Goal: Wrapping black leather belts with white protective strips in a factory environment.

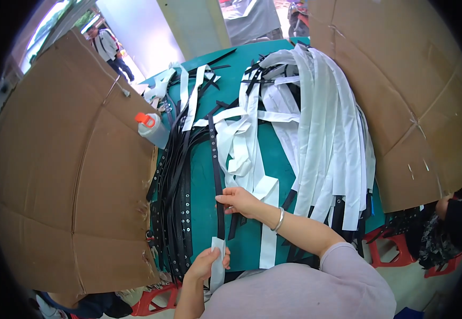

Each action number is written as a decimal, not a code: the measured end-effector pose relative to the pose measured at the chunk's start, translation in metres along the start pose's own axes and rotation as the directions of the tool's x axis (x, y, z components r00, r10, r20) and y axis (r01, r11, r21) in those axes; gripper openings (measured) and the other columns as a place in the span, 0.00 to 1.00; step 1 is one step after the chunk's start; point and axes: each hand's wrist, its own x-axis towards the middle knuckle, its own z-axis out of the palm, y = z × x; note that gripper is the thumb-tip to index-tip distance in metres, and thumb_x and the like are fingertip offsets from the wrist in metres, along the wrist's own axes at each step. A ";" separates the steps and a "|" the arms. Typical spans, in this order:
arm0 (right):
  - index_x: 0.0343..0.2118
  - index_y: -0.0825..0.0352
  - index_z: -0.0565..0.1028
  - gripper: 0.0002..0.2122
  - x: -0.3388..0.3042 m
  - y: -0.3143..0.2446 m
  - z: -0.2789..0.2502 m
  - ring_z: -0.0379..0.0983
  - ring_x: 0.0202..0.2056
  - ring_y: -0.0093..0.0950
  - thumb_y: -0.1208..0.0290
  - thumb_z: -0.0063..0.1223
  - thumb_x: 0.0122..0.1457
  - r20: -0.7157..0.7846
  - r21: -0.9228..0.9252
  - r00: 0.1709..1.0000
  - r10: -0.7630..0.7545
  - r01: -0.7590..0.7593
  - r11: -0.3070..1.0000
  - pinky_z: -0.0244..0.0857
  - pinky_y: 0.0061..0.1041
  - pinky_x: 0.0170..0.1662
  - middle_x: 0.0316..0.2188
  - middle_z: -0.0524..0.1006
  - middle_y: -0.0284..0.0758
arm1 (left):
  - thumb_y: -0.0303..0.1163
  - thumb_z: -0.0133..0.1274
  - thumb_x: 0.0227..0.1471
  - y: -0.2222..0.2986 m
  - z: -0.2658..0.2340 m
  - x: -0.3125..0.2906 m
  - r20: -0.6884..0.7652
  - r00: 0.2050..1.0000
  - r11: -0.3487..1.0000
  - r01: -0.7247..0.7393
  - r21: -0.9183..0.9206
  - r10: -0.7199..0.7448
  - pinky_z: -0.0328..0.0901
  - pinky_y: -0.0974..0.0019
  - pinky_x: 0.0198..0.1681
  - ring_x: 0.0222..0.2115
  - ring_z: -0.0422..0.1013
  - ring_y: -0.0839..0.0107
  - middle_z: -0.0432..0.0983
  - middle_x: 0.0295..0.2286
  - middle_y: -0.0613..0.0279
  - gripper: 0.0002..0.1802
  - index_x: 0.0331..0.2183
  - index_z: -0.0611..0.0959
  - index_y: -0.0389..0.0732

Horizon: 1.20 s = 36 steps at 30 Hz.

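A long black strap with metal eyelets point(215, 159) runs toward me over the table. Partway along it, my right hand point(241, 202) pinches the strap between thumb and fingers. Nearer to me, my left hand point(208, 261) is closed around a white strip point(217, 276) at the strap's near end. Whether the white strip wraps the strap or only lies over it, I cannot tell. Beside my right hand, loose white strips point(269, 234) lie on the table. A bundle of black eyelet straps point(175, 186) stretches along the left.
A thick pile of white strips point(321, 122) drapes over the right of the green table point(202, 165). Cardboard sheets stand at left point(71, 175) and right point(401, 95). A bottle with an orange cap point(154, 130) touches the left cardboard. A person point(106, 48) stands far off; red stools point(393, 250) sit below.
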 end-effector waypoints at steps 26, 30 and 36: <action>0.39 0.70 0.65 0.10 -0.068 -0.127 0.014 0.76 0.28 0.23 0.71 0.48 0.58 0.244 -0.366 0.862 -0.445 0.506 0.781 0.71 0.19 0.28 0.28 0.78 0.37 | 0.44 0.48 0.55 0.106 0.046 0.031 0.309 0.949 0.946 -0.154 0.285 0.062 0.57 0.74 0.29 0.23 0.59 0.77 0.62 0.23 0.68 0.20 0.40 0.69 0.36; 0.40 0.68 0.66 0.15 -0.037 -0.157 -0.001 0.77 0.27 0.24 0.61 0.51 0.57 0.319 -0.452 0.929 -0.185 0.321 0.832 0.71 0.21 0.28 0.28 0.78 0.40 | 0.45 0.47 0.56 0.098 0.044 0.026 0.282 0.959 0.987 -0.080 0.141 0.038 0.56 0.72 0.27 0.22 0.59 0.76 0.61 0.21 0.68 0.17 0.34 0.70 0.39; 0.53 0.71 0.53 0.34 0.103 -0.284 -0.079 0.76 0.21 0.32 0.59 0.57 0.51 -0.018 -0.805 0.930 -0.366 0.204 0.558 0.71 0.29 0.22 0.28 0.78 0.44 | 0.45 0.45 0.56 0.087 0.051 0.019 0.102 0.967 0.970 -0.238 0.043 0.233 0.57 0.70 0.28 0.23 0.59 0.75 0.62 0.21 0.66 0.16 0.31 0.71 0.41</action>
